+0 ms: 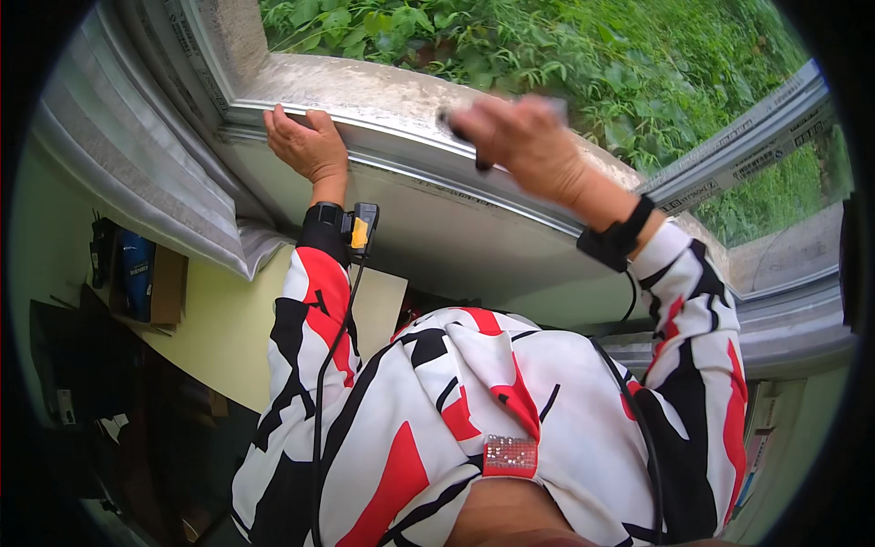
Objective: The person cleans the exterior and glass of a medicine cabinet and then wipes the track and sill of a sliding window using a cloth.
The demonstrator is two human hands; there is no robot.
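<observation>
My left hand [307,147] rests with its fingertips on the metal window frame [410,154] near its left corner, holding nothing that I can see. Above the sill stands my right hand [523,143], blurred, its fingers curled round a dark object [483,164] of which only dark ends show by the thumb side; what it is cannot be told. Beyond the frame lies the rough concrete outer ledge [355,78]. Both wrists wear black straps with cables.
At the left hangs a grey striped curtain [150,150]. Below it, a pale yellow tabletop [225,328] bears a cardboard box [169,290] with a blue item inside. A window sash [738,150] crosses the right side. Green plants [547,55] grow outside.
</observation>
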